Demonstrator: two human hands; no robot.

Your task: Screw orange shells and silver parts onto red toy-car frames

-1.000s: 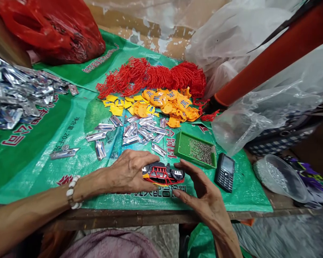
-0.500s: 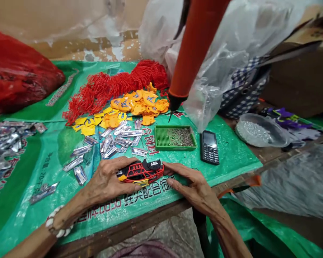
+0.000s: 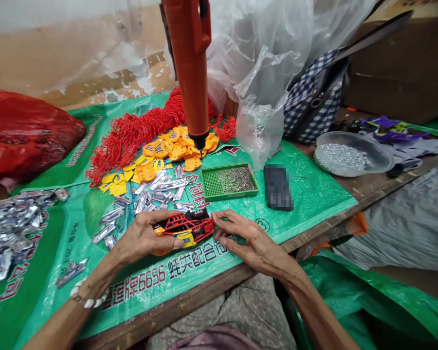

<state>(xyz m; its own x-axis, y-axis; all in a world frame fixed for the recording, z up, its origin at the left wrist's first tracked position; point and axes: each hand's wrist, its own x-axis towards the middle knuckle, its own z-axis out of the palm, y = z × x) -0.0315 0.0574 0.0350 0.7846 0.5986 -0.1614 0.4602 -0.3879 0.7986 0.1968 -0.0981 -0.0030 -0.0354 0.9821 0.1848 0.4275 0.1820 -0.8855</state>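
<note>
Between my two hands is a toy car (image 3: 190,226) with a red lattice frame, black parts and yellow-orange pieces. My left hand (image 3: 144,238) grips its left end, thumb along the near side and fingers behind. At its right end, the bent fingers of my right hand (image 3: 246,238) close on the tip; the exact contact is partly hidden. An orange-red electric screwdriver (image 3: 193,73) hangs upright beyond the car, bit down, touched by neither hand. Behind the car lies a green tray (image 3: 211,194) of small screws.
Silvery parts (image 3: 156,192), yellow pieces (image 3: 118,183), orange shells (image 3: 168,146) and red lattice frames (image 3: 126,138) lie in heaps. A dark, blurred-out phone (image 3: 278,187) sits right of the tray. Farther right stands a clear bowl (image 3: 381,163) of small shiny pieces. A red bag (image 3: 29,131) is at left.
The toy car has turned so more of its red frame and yellow side faces me. My view has shifted, and the hanging screwdriver appears farther left. Both hands stay at the car.
</note>
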